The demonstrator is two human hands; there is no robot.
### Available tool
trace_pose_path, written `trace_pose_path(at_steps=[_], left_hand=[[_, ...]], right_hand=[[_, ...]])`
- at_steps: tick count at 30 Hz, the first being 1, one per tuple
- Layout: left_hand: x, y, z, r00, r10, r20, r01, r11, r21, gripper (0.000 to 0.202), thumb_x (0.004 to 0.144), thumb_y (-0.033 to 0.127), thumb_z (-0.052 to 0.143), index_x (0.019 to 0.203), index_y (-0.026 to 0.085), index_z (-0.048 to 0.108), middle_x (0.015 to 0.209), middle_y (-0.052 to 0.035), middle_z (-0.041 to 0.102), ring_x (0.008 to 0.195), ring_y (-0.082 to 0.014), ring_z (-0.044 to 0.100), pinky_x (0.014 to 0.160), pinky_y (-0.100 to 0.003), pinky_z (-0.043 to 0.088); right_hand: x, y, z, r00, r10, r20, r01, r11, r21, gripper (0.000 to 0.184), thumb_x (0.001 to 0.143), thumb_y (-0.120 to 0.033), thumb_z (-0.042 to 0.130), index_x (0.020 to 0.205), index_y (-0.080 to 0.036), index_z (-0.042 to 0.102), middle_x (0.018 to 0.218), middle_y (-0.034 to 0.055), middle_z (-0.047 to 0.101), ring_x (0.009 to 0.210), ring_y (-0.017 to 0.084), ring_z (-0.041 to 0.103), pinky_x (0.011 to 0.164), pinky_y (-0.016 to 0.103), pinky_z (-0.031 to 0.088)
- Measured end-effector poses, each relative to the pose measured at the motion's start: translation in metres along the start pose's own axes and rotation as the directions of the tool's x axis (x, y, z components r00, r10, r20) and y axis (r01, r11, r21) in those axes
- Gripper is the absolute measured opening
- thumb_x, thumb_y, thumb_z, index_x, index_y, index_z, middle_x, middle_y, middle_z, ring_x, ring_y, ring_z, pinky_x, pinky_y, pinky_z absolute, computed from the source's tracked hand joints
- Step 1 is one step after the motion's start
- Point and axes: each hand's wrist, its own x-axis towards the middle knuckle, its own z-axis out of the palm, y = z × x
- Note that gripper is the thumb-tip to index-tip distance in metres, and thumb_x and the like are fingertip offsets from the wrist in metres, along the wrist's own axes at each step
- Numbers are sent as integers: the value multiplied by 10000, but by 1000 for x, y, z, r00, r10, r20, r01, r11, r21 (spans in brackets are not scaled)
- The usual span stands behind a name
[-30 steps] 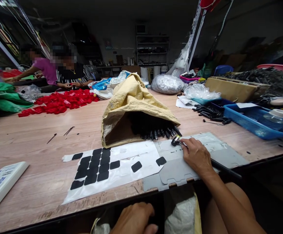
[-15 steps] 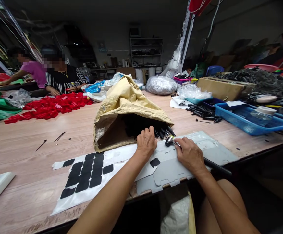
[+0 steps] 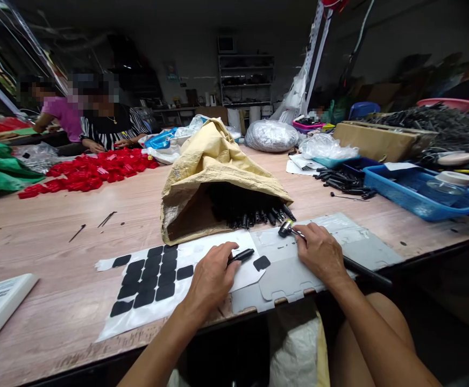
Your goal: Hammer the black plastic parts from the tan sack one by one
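My left hand [image 3: 214, 271] is closed on a slim black pen-like piece [image 3: 242, 255], held just above a white sheet [image 3: 154, 317] that carries rows of black rounded squares [image 3: 149, 279]. My right hand [image 3: 319, 250] grips a small hammer [image 3: 286, 229] by its metal shaft; the head is dark with a yellow-green face, and the black handle [image 3: 366, 271] sticks out behind the wrist. Under that hand lies a grey board [image 3: 363, 244]. Beyond both hands, a tan woven sack [image 3: 218, 156] lies with its mouth toward me, and several similar black pieces [image 3: 254, 216] spill at its opening.
Right of the sack stand a blue tray [image 3: 424, 207] with a jar and a loose heap of black parts [image 3: 345, 181]. Red pieces [image 3: 93, 174] pile up at left, near two people. A white box [image 3: 4, 306] sits at the near left; the table edge runs close to me.
My left hand has drawn back from the sack's mouth toward me and to the left, now with a black pen-like piece in it. My right hand keeps its hold on the hammer.
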Motion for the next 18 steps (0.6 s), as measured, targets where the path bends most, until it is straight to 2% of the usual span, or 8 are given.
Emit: trace_pose_path(at_steps=[2,6,9,13,16,18], left_hand=[[-2,-4,1,1000,-16,-9,16,1000,-24,259,908,215,633,1166,235,624,1019,-32,664,964,-228,612,823,-346,481],[10,-4,5,1000,-19,5,19,998,-54,214,842,271,716,1046,220,677,948,-25,656,939,-230,588,813,-348,456],[18,-6,11,998,-48,28,51,991,-121,122,825,249,705,944,221,703,898,-14,654,908,-215,584,779,-326,442],[20,-12,16,998,-69,11,70,978,-194,136,795,227,696,929,216,721,866,-8,643,869,-197,581,762,-309,438],[20,-15,16,999,-50,1,49,978,-202,154,762,196,692,909,213,737,864,-8,646,889,-199,583,786,-310,440],[20,-15,16,999,-46,3,46,977,-209,172,749,190,695,909,215,752,874,-10,654,906,-204,587,798,-312,439]], right_hand=[[0,1,1,1000,-2,-3,2,1000,-7,225,926,-210,559,1093,-223,708,924,54,655,904,226,568,777,340,406],[-1,2,3,1000,-18,-15,17,1000,-20,228,930,-218,559,1106,-226,705,920,50,657,897,227,580,780,342,420],[-2,4,4,1000,-14,-25,13,999,-39,220,936,-236,562,1101,-222,707,912,49,660,890,229,593,768,344,431],[0,7,3,999,-35,-1,35,999,-33,224,954,-221,535,1086,-211,715,891,52,664,886,238,613,768,355,457],[4,2,-5,998,-64,-16,65,998,27,256,972,-214,504,1129,-201,707,894,57,670,901,246,636,783,362,482],[5,-10,-13,996,-63,-71,73,986,149,277,988,-232,490,1180,-201,687,937,63,686,927,239,655,810,359,501]])
